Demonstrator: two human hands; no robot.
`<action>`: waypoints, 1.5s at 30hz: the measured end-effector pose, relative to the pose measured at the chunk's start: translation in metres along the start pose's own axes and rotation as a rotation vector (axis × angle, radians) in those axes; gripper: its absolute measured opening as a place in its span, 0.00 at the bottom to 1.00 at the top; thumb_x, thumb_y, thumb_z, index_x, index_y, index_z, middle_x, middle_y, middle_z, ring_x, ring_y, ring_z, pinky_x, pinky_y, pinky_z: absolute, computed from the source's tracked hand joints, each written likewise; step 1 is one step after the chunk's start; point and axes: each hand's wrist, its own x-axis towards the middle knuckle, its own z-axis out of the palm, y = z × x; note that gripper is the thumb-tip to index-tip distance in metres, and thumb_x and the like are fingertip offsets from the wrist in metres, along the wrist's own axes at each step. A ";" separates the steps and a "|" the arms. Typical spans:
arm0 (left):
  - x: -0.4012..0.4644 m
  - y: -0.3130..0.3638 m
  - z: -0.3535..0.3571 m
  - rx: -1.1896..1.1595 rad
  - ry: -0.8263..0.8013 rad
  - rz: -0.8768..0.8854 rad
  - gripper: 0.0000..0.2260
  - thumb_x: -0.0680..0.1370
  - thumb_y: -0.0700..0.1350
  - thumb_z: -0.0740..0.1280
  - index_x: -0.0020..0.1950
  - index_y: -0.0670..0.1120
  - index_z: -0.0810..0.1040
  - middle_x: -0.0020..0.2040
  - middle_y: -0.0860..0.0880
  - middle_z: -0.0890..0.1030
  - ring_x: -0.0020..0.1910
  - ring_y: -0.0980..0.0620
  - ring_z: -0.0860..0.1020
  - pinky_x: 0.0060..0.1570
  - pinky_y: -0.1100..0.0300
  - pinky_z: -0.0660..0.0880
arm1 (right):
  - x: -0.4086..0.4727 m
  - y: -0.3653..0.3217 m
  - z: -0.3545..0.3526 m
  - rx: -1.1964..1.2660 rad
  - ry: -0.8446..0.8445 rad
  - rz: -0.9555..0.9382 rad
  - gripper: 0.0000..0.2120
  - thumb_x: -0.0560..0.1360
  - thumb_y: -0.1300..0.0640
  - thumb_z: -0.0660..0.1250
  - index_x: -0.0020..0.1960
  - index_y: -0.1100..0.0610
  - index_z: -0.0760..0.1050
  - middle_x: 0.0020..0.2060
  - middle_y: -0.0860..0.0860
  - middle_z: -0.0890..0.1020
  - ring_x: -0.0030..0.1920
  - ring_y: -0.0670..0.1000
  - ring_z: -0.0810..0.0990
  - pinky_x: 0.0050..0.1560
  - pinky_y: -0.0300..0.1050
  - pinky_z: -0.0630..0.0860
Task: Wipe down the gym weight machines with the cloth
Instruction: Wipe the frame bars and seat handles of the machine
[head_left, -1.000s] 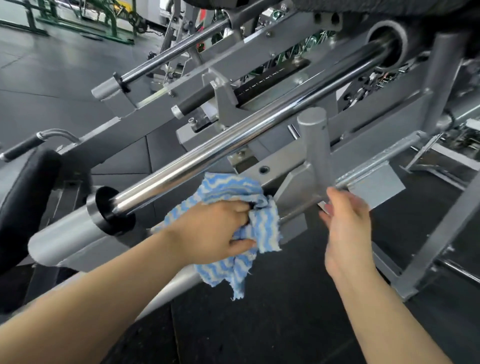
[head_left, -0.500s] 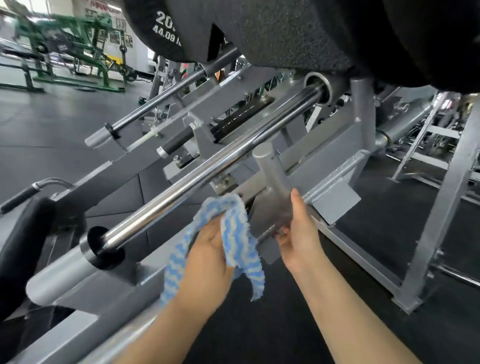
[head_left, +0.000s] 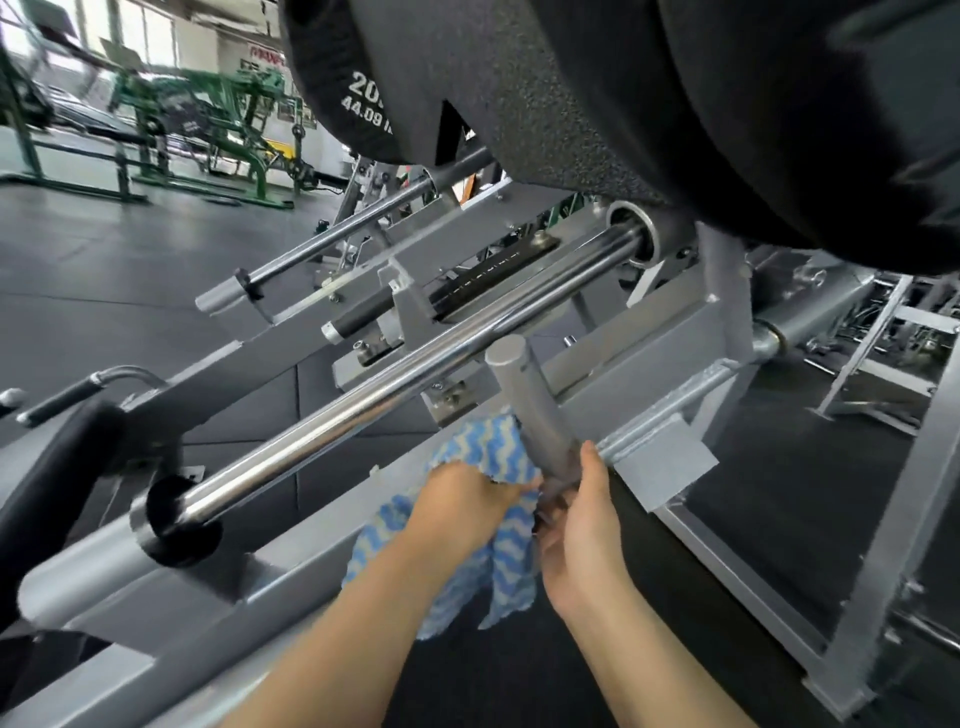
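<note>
A blue-and-white wavy cloth (head_left: 511, 571) is bunched at the base of a short grey peg (head_left: 530, 405) on the grey weight machine frame (head_left: 649, 358). My left hand (head_left: 460, 506) grips the cloth and presses it against the peg's left side. My right hand (head_left: 582, 530) is curled round the peg's base from the right, thumb up along the peg, fingers hidden behind the cloth. A long chrome guide rod (head_left: 363, 405) runs diagonally just above the hands.
Large black weight plates (head_left: 649, 104) hang close overhead at the top. A black pad (head_left: 47, 483) sits at the left edge. Green machines (head_left: 197, 114) stand far back left. Grey frame legs (head_left: 883, 545) and dark rubber floor (head_left: 769, 493) lie to the right.
My head has come closer and lower under the plates. My left hand carried the cloth right, up against the peg's base. My right hand moved from the frame bracket onto the peg's base.
</note>
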 end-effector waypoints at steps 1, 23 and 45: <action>-0.002 0.003 -0.001 -0.028 0.007 -0.008 0.17 0.75 0.56 0.66 0.37 0.43 0.74 0.35 0.46 0.76 0.40 0.51 0.74 0.34 0.63 0.67 | 0.001 -0.001 -0.001 -0.023 -0.006 0.006 0.24 0.78 0.42 0.58 0.67 0.55 0.69 0.51 0.56 0.81 0.43 0.51 0.81 0.31 0.41 0.76; -0.013 0.034 -0.014 0.933 0.275 0.498 0.16 0.67 0.51 0.68 0.50 0.44 0.81 0.45 0.43 0.82 0.47 0.43 0.80 0.46 0.56 0.72 | -0.043 -0.016 -0.025 -0.283 -0.173 -0.268 0.08 0.78 0.47 0.57 0.52 0.45 0.74 0.40 0.40 0.84 0.39 0.38 0.82 0.34 0.32 0.75; 0.015 0.089 -0.064 0.427 0.270 0.741 0.21 0.73 0.60 0.65 0.65 0.56 0.72 0.58 0.55 0.78 0.56 0.53 0.77 0.56 0.56 0.73 | 0.040 -0.082 0.004 -1.187 0.121 -1.338 0.21 0.78 0.43 0.54 0.66 0.53 0.69 0.68 0.43 0.69 0.64 0.41 0.66 0.61 0.37 0.64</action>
